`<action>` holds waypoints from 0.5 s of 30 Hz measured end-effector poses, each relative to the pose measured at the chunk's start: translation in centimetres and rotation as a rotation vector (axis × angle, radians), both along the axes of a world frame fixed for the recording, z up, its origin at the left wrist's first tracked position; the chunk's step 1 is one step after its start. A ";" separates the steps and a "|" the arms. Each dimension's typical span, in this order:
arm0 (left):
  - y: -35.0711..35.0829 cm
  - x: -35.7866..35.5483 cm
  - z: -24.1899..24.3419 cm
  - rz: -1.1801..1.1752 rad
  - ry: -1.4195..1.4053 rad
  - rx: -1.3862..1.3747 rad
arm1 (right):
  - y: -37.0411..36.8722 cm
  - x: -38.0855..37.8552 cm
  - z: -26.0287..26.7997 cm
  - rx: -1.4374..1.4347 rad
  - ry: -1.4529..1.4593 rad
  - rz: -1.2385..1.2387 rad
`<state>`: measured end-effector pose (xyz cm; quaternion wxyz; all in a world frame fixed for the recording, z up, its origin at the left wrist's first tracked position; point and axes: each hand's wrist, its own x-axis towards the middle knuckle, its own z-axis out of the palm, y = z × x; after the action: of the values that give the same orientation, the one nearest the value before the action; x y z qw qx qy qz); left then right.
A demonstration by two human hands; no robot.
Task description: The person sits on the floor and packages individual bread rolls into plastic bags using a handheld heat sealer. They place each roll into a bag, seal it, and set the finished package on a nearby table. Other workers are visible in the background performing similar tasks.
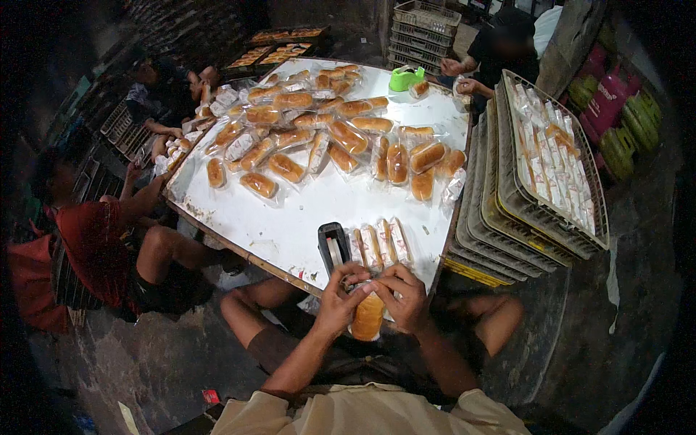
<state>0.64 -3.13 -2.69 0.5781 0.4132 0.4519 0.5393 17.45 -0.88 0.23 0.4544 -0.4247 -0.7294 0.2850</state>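
My left hand [341,302] and my right hand [403,298] meet at the table's near edge, fingertips together at the top end of a bread roll [368,318]. Both pinch what looks like the end of its clear wrapper; the fingers partly hide it. Just beyond my hands, several packed rolls [380,243] lie side by side, with a black tape dispenser [333,247] at their left. Many bread rolls in clear bags [348,137] are spread over the far part of the white table [217,217].
Stacked plastic crates [489,217] stand at the right, the top one tilted and full of packed rolls [554,157]. A green tape dispenser [405,78] is at the far edge. Co-workers sit at the left and far right. More crates [421,32] and trays of bread [285,53] stand behind.
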 end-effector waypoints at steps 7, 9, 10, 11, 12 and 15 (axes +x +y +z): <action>-0.6 0.1 -0.9 0.039 0.041 -0.138 | -1.5 -1.6 -3.2 -0.325 0.005 -0.155; -0.9 0.1 -0.9 0.112 0.346 0.069 | -2.4 -2.4 -4.4 -0.575 0.386 -0.004; -1.0 0.0 -0.9 0.154 0.431 0.225 | -2.9 -2.7 -4.9 -0.664 0.595 0.044; -1.2 -0.1 -0.9 0.162 0.284 0.202 | -3.4 -3.2 -5.4 -0.769 0.789 0.115; -1.3 -0.3 -0.9 0.202 0.117 0.199 | -3.6 -2.8 -5.6 -1.052 0.736 0.238; -2.1 -1.3 -0.7 0.156 0.058 0.207 | -4.1 -2.7 -6.1 -1.067 0.753 0.506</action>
<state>-0.64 -5.25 -3.42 0.4753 0.4499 0.4411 0.6141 14.80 -4.99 -5.91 0.3255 -0.2794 -0.3593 0.8288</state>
